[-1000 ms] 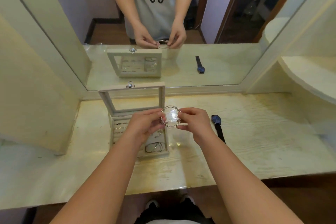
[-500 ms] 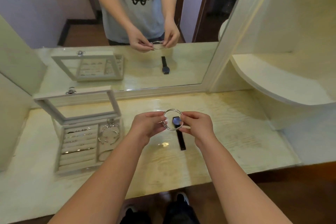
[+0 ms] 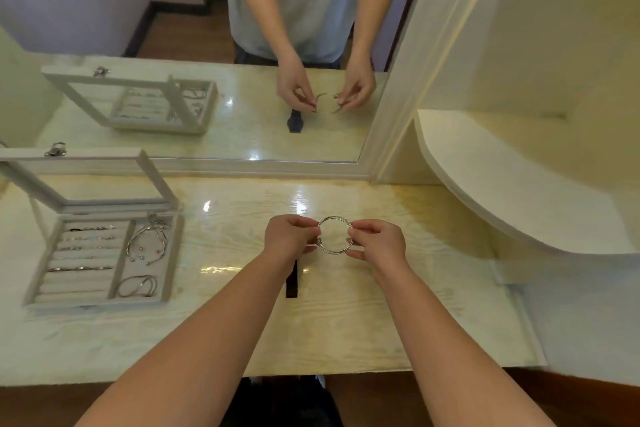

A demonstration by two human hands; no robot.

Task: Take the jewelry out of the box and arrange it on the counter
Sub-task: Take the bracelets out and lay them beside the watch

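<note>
Both hands are holding one thin silver bangle point(image 3: 333, 217) in the air over the middle of the counter point(image 3: 398, 305), well to the right of the open jewelry box point(image 3: 172, 260). The left hand point(image 3: 289, 236) is pinching the bangle's left edge with curled fingertips, and the right hand point(image 3: 379, 243) is pinching the right edge the same way. The bangle is not touching the counter. The step looks like placing this piece, partway through the task: open cuff bracelets point(image 3: 145, 243) and rows of rings point(image 3: 86, 246) are lying in the box. A dark watch strap point(image 3: 292, 282) is lying on the counter just under the left wrist. The next move is likely calling for lowering the bangle flat onto bare counter beside the strap, then letting go with both pinches.
</note>
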